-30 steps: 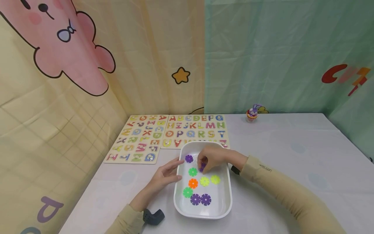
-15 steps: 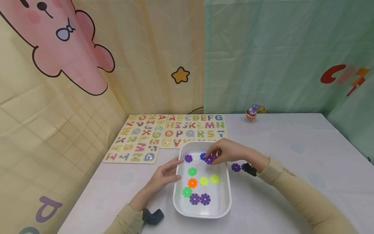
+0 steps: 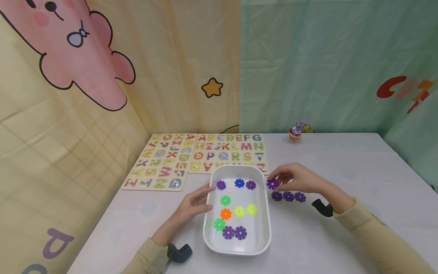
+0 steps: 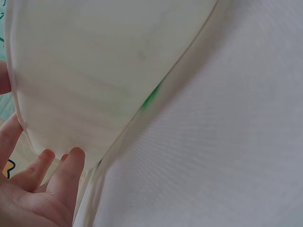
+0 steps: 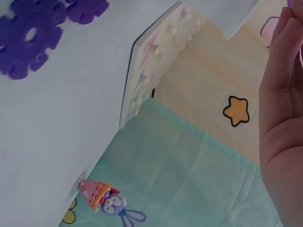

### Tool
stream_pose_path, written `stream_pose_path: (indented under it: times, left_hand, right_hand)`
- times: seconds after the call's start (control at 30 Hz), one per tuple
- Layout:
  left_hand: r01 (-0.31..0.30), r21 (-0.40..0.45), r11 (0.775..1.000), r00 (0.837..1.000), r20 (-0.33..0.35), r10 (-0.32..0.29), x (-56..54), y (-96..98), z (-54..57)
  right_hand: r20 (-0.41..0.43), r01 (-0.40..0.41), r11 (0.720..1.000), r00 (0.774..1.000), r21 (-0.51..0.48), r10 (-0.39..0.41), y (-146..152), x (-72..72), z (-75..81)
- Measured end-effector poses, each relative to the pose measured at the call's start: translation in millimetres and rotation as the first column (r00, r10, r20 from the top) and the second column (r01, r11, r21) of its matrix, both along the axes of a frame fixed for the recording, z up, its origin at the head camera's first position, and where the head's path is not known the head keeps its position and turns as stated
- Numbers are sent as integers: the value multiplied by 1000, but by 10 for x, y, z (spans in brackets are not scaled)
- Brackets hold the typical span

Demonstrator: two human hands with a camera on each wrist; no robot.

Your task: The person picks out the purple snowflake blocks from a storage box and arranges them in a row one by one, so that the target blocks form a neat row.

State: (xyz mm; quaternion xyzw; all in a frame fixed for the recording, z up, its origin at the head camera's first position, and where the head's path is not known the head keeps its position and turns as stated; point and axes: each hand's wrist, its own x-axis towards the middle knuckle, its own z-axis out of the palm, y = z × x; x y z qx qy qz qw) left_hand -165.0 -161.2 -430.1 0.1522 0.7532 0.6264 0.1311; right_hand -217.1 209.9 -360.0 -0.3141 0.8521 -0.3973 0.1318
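My right hand (image 3: 297,178) pinches a purple notched plastic disc (image 3: 272,184) just outside the right wall of a white tray (image 3: 237,248). Near it on the table lies a row of three purple discs (image 3: 289,196), partly seen in the right wrist view as large purple discs (image 5: 29,38). My left hand (image 3: 192,203) touches the tray's left side with relaxed fingers; the left wrist view has its fingers (image 4: 68,175) against the outer wall. Inside the tray are several discs: purple (image 3: 234,233), green (image 3: 225,200), orange (image 3: 226,214), yellow (image 3: 245,210), blue (image 3: 239,183) and white (image 3: 230,186).
Two wooden alphabet boards (image 3: 157,163) lie behind the tray, the right board (image 3: 226,152) partly hidden by its far rim. A small rabbit figure in a cup (image 3: 295,134) stands at the table's back edge. Printed curtains (image 3: 308,68) rise behind the table.
My right hand has lifted the purple disc out of the tray and carried it right, over the rim. The row of purple discs has come into view. My left hand stays put.
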Motion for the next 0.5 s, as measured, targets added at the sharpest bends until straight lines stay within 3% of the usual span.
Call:
stream_pose_path:
  times: [0.5]
  left_hand:
    - [8, 4, 1000, 1000, 2, -8, 0, 4, 15]
  right_hand:
    - [-67, 138, 990, 988, -20, -139, 594, 195, -208]
